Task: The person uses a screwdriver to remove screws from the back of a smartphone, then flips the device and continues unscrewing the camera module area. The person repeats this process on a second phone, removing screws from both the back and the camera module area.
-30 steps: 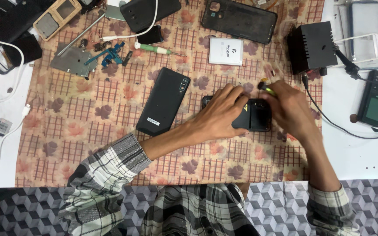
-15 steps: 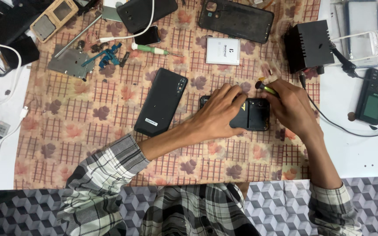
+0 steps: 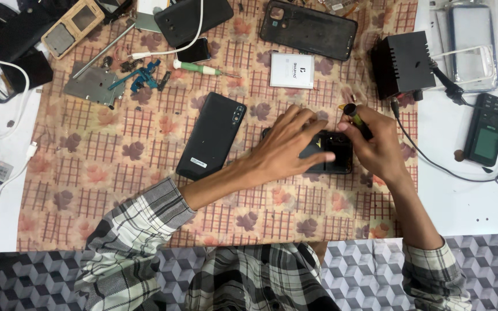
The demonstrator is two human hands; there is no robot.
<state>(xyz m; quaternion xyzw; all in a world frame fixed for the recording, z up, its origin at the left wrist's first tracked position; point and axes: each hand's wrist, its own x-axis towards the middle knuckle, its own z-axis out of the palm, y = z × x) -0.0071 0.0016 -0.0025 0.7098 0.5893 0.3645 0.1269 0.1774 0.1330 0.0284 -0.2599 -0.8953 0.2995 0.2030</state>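
A black phone [image 3: 213, 136] is lying face down on the patterned cloth [image 3: 145, 173] left of the left hand [image 3: 292, 147], whose spread fingers are pressing on a small dark opened phone [image 3: 332, 155] mid-surface. The right hand [image 3: 378, 147] is resting beside it, fingers pinching a yellow-handled screwdriver [image 3: 354, 115].

Above your hands you see a white square battery pack [image 3: 291, 70] with a small dark mark. The black phone [image 3: 212, 136] lying beside your left wrist carries a white sticker [image 3: 198, 163] near its lower end. At the far right, a dark handheld meter [image 3: 486, 130] shows a greenish-grey screen [image 3: 484, 143].
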